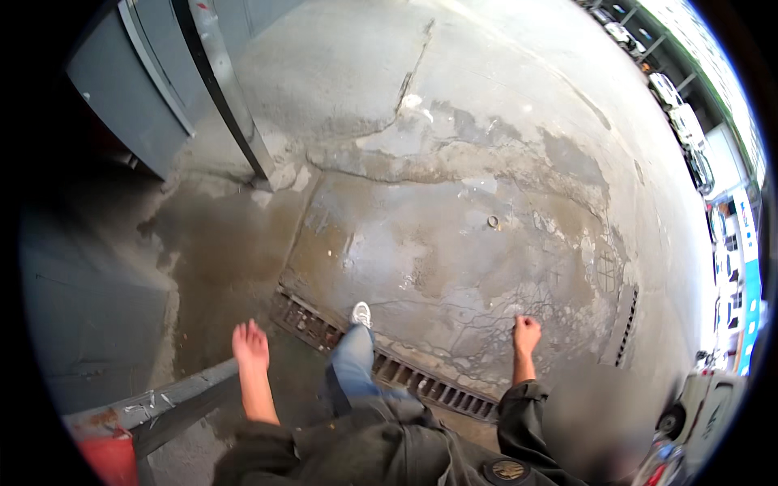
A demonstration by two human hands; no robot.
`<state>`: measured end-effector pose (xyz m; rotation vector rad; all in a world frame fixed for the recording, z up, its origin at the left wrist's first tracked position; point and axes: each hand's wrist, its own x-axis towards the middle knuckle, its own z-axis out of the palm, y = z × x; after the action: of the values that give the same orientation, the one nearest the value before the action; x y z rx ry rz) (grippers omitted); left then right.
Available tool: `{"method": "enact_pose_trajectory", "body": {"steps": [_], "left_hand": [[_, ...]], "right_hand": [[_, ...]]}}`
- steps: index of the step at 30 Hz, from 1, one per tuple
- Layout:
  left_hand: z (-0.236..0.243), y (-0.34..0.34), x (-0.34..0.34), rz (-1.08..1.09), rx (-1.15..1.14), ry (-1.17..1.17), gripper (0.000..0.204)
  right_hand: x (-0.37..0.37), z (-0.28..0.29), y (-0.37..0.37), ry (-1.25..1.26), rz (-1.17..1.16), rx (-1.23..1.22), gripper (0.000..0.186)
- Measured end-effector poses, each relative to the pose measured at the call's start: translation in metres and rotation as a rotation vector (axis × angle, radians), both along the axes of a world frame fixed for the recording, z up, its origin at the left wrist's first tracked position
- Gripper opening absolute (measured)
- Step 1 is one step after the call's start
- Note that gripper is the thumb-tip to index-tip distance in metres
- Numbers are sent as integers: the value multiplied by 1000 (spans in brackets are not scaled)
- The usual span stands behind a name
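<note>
My left hand (250,344) hangs out in front with its fingers stretched and nothing in them. Below and beside it runs a worn metal rail (182,393), nearest to that hand; I cannot tell whether they touch. My right hand (527,334) is curled into a loose fist in the air over cracked, damp concrete (421,259), and no object shows in it. Both forearms come out of dark sleeves. One leg in blue jeans (353,360) reaches forward, its white shoe (361,313) at the far edge of a slotted drain grate (438,392).
A metal post (227,97) and grey metal doors (134,89) stand at the left. A small ring (493,221) lies on the wet concrete. Parked vehicles line the far right, with a white van (707,421) at lower right. A blurred patch hides the area beside my right sleeve.
</note>
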<state>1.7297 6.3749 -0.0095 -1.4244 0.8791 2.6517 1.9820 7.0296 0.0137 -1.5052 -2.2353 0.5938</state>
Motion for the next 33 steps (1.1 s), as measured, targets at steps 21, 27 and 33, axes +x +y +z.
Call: {"method": "enact_pose_trajectory", "body": {"steps": [21,27,33], "left_hand": [[72,534,-758,-137,-26,-18,5],[78,655,-946,-133,-59,260,8],[46,817,-1152,-108,43,-9,9]], "right_hand": [[-595,-83,457,260,-400,-706,13],[-1012,54,667,201,224,-134,30],[-1199,40,786,150,129,-240,37]]}}
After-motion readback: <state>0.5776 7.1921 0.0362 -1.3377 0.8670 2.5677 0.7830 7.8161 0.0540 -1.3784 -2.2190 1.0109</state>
